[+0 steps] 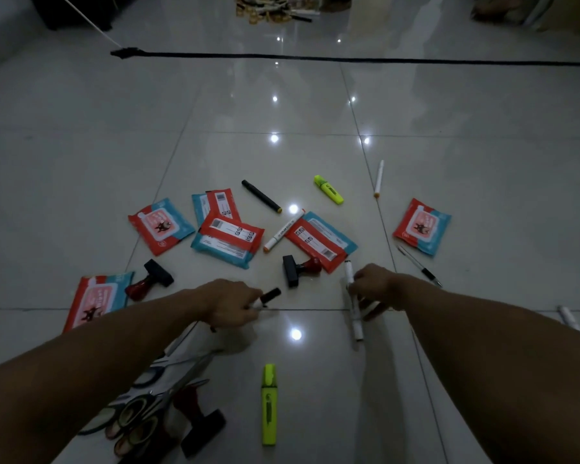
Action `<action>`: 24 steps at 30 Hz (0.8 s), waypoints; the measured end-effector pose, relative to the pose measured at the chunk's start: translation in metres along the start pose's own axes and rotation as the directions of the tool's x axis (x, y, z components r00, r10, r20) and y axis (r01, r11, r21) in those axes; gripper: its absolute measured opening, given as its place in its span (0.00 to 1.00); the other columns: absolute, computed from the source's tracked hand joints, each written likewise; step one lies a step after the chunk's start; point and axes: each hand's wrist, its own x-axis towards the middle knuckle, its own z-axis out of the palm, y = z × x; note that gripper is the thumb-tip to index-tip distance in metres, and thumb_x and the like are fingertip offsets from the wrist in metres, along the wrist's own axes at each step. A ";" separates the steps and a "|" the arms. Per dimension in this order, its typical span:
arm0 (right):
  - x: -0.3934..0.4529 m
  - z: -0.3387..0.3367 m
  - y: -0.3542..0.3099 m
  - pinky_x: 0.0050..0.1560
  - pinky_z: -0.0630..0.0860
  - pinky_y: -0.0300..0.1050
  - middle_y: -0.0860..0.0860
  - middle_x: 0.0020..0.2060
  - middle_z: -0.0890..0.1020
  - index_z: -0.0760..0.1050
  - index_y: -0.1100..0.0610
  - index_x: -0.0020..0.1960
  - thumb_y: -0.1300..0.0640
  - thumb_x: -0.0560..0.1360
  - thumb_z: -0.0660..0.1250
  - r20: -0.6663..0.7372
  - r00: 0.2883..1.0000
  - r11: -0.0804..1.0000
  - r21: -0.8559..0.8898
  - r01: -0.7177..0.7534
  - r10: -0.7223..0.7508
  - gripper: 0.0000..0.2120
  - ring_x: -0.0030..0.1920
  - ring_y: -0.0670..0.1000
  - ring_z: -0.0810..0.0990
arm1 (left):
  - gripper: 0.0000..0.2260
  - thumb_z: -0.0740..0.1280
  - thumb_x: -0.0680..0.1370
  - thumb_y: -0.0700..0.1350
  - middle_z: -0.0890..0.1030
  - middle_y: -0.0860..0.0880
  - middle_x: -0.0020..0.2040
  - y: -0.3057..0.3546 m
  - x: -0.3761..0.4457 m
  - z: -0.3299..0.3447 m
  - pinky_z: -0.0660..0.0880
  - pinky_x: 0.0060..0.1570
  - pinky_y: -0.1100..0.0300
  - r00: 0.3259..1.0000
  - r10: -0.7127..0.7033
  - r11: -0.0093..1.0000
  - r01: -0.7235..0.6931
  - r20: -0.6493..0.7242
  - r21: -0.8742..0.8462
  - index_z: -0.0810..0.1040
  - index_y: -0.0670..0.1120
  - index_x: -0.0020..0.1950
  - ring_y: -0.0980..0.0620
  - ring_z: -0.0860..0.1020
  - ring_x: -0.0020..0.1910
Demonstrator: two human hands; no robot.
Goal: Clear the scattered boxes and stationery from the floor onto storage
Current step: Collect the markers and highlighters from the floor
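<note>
My left hand (230, 304) is closed around a black-capped marker (271, 294) low over the floor tiles. My right hand (372, 286) grips a white marker (350, 274); another white marker (357, 324) lies on the tiles just under it. Several red and blue wipe packs lie ahead, one (227, 241) left of centre and one (422, 226) at the right. A yellow highlighter (269, 403) lies close to me, a second one (329, 189) farther off. A black and red stamp (298, 269) sits between my hands.
Scissors (168, 393) and another stamp (201, 426) lie at the lower left under my arm. A third stamp (149, 279), a black marker (261, 196), a white marker (378, 178) and a pen (419, 266) are scattered about. A black cable (349, 59) crosses the floor far ahead.
</note>
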 end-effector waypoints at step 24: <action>-0.043 0.049 -0.120 0.39 0.82 0.45 0.58 0.41 0.86 0.79 0.64 0.56 0.64 0.79 0.68 0.034 0.909 0.903 0.136 0.408 -0.415 0.07 0.40 0.52 0.87 | 0.24 0.58 0.79 0.67 0.76 0.49 0.35 0.053 -0.015 -0.034 0.68 0.33 0.61 0.946 -0.303 0.016 -0.119 -0.118 -0.993 0.75 0.46 0.52 0.55 0.71 0.32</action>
